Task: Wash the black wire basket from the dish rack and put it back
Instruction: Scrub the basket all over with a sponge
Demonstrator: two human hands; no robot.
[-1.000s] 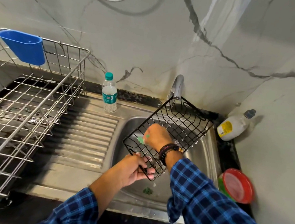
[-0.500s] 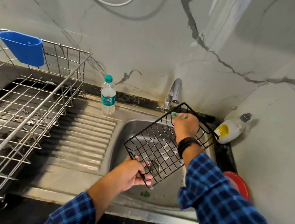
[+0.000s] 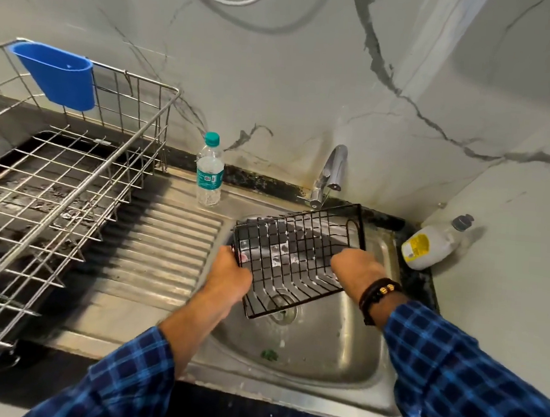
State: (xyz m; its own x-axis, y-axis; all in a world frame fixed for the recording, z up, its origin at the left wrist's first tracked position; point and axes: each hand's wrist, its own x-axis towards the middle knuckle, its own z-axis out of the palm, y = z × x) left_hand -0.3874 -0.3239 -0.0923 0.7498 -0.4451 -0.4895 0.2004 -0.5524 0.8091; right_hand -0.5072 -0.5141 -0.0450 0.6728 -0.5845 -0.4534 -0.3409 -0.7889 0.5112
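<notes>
The black wire basket hangs tilted over the steel sink, just below the tap, with soap film caught in several of its squares. The left hand has its fingers clenched around the basket's left edge. The right hand presses against the basket's right side; whether its fingers grip the wire or something else cannot be told. The empty dish rack stands on the desk at left, well apart from the basket.
</notes>
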